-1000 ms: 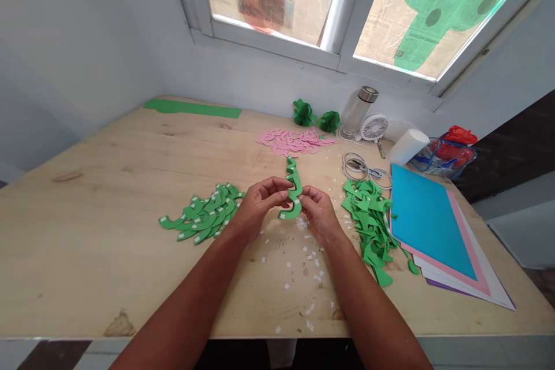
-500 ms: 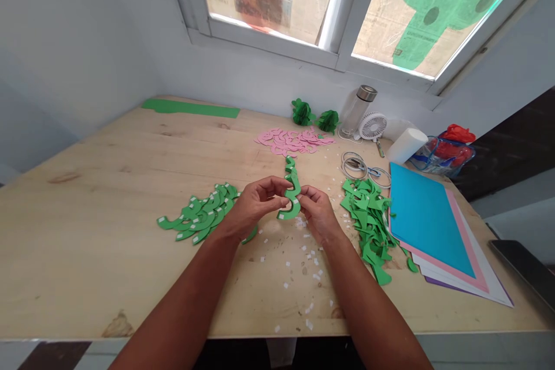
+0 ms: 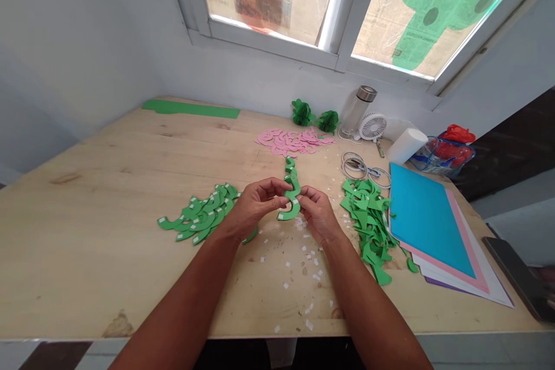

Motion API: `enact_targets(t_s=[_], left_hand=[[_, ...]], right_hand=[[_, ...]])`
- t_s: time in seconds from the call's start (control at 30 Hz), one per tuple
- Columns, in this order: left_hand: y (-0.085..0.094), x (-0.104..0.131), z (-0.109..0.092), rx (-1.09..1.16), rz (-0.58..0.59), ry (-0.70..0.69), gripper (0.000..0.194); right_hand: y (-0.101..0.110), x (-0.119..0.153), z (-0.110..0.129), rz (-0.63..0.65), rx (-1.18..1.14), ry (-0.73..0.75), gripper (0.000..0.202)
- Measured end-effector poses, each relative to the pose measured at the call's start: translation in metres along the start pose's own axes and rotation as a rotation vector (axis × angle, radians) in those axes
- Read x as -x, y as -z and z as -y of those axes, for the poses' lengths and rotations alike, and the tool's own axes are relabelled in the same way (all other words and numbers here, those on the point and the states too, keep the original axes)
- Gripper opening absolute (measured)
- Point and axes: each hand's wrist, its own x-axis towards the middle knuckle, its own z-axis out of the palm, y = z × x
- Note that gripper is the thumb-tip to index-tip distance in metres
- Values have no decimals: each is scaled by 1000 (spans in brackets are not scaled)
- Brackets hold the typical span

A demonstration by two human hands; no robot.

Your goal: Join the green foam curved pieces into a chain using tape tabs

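Note:
Between my two hands is a curved green paper cutout [image 3: 293,208] with small white squares stuck on it. My left hand [image 3: 265,199] pinches it from the left with thumb and fingers. From the other side my right hand [image 3: 317,208] grips its right edge. More green pieces reach away beyond the fingers; whether they are joined to the held cutout I cannot tell. Left of my left hand lies a pile of similar curved green cutouts [image 3: 203,214], also dotted with white squares. Tiny white bits [image 3: 304,248] are scattered on the table below my hands.
Green paper scraps [image 3: 368,225] and blue, pink and white sheets [image 3: 427,214] lie at right. Scissors [image 3: 355,166], pink cutouts [image 3: 295,140], green folded-paper shapes [image 3: 302,113], a bottle [image 3: 358,113], a small fan [image 3: 373,126] and a green strip [image 3: 191,107] are farther back. A dark phone-like slab [image 3: 515,274] rests at the right edge.
Both hands keep nearly the same grip on the green cutout. The dark slab at the right edge sits slightly farther left in view.

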Motion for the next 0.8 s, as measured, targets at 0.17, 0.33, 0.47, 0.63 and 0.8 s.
enact_targets(t_s=[0.17,0.33,0.47,0.63,0.8], left_hand=[[-1,-1,0,1,-4,-5,22],[-1,-1,-1,-5,-5,-5,20],[-1,-1,-1,2,-13,-4,20],[-2,-2,0,-7,-31,-3,21],[-3,-1,-1,-19,-52,-23,21]], right_hand=[[0,1,0,-11,1,2,11],[0,0,0,-17,3,-3,10],[1,0,-2,-16,17,5,9],[1,0,-1,-23,18,4,9],[0,0,1,-27,0,1,9]])
